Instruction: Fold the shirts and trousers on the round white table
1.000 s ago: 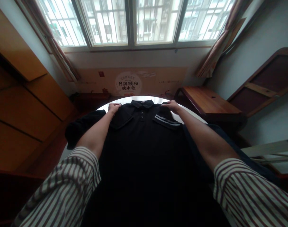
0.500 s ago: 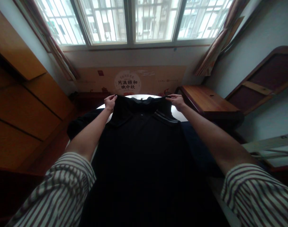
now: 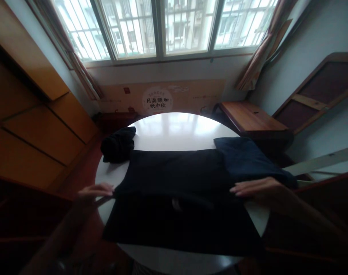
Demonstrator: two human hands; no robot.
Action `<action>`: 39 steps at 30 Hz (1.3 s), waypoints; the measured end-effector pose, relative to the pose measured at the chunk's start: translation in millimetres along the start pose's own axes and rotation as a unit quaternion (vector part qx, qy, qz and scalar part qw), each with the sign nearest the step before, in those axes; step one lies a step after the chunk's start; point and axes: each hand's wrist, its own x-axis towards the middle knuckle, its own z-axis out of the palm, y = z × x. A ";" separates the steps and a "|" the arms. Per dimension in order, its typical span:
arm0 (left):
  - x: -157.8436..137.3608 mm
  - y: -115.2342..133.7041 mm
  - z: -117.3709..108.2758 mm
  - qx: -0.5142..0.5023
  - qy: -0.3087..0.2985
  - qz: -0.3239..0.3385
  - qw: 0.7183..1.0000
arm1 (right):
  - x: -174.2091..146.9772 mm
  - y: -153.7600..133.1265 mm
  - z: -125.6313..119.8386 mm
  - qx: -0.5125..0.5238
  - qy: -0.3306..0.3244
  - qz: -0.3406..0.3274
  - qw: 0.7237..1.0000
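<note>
A black polo shirt (image 3: 176, 172) lies folded over on itself across the round white table (image 3: 174, 133), its upper layer ending in an edge that runs between my hands. A small pale label shows at the middle of that edge. On the left, my left hand (image 3: 97, 191) pinches one corner of the layer. Opposite it, my right hand (image 3: 258, 189) has its fingers closed at the other corner; both hands are somewhat blurred. The shirt's lower part spreads towards me, near the table's front edge.
A bunched black garment (image 3: 118, 145) lies on the table's left, and a dark blue folded garment (image 3: 245, 156) on its right. Beyond stand a wooden bench-like table (image 3: 254, 116) and a printed panel (image 3: 191, 95) under the window. Wooden cabinets (image 3: 33, 141) line the left.
Both hands have come back towards me from the far side, bringing the shirt's collar end over its lower part. The far tabletop and the side garments have come into fuller view.
</note>
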 end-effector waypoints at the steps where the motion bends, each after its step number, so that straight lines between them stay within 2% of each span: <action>1: -20.7 2.5 4.8 -0.004 -0.037 -0.022 0.999 | -18.7 0.0 8.3 0.010 -0.075 -0.012 0.997; 3: -46.2 5.1 12.3 -0.007 -0.085 -0.051 0.995 | -43.4 -0.5 19.8 0.036 -0.181 -0.013 0.983; 6: -49.4 10.1 10.1 -0.010 -0.141 -0.056 0.988 | -57.5 -5.6 21.9 0.024 -0.193 0.024 0.981; 8: -34.3 16.4 1.2 -0.001 -0.217 -0.065 0.974 | -54.7 -11.1 15.1 0.011 -0.199 0.034 0.979; 10: -9.2 21.5 -6.8 0.029 -0.262 -0.079 0.961 | -39.3 -16.2 5.6 -0.005 -0.168 0.035 0.985; 11: 6.6 21.7 -8.5 0.053 -0.249 -0.080 0.964 | -26.0 -17.8 1.1 -0.018 -0.134 0.035 0.990; 13: 43.9 14.7 -5.3 0.108 -0.161 -0.066 0.979 | 10.8 -17.8 -5.5 -0.062 -0.053 0.050 0.995; 15: 85.5 -2.2 5.7 0.154 -0.069 -0.047 0.984 | 54.9 -12.8 -7.0 -0.122 -0.026 0.097 0.987; 16: 106.2 -13.3 12.7 0.170 -0.057 -0.047 0.983 | 76.7 -8.8 -5.5 -0.160 -0.033 0.130 0.978; 18: 143.2 -37.7 26.3 0.203 -0.089 -0.065 0.973 | 114.4 0.7 1.0 -0.221 -0.079 0.196 0.952; 21: 180.2 -69.7 38.1 0.239 -0.193 -0.153 0.939 | 148.5 14.9 14.1 -0.266 -0.173 0.271 0.909; 24: 194.5 -88.2 35.1 0.241 -0.275 -0.200 0.909 | 159.0 29.5 18.8 -0.272 -0.244 0.292 0.884; 26: 195.9 -94.0 26.1 0.223 -0.278 -0.204 0.912 | 159.9 41.0 14.0 -0.249 -0.259 0.278 0.891; 30: 192.5 -100.5 3.1 0.199 -0.210 -0.207 0.934 | 164.4 68.0 -2.9 -0.141 -0.213 0.239 0.937; 33: 194.4 -105.3 -6.4 0.227 -0.138 -0.179 0.947 | 176.7 85.0 -6.3 -0.084 -0.154 0.242 0.954; 36: 204.0 -108.3 -6.6 0.272 -0.098 -0.177 0.941 | 194.4 91.6 1.3 -0.115 -0.102 0.240 0.958; 39: 217.2 -106.2 2.3 0.370 -0.101 -0.192 0.903 | 211.9 86.8 15.3 -0.237 -0.089 0.232 0.939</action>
